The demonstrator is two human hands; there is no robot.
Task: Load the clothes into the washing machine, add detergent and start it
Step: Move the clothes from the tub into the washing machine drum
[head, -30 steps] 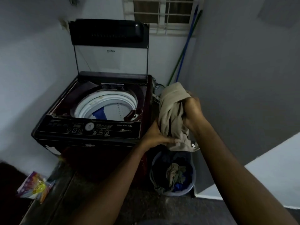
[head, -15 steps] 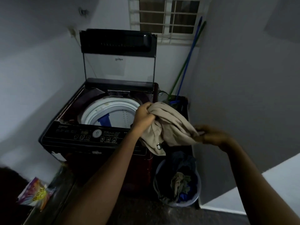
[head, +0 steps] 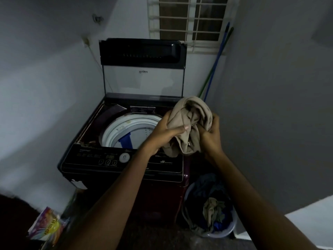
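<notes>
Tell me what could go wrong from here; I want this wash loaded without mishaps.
1. The beige garment, bunched between the left hand and right hand, hangs over the machine's right front corner, not the drum; released now, it may miss.
2. Its dangling end could snag the control panel.

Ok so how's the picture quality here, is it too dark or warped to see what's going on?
Head view: dim, bluish light; the basket contents sink into shadow. Wide-angle distortion bows the walls and stretches both forearms. The beige garment, gripped by left hand and right hand, stays readable; the control panel lettering is too soft to read.
</notes>
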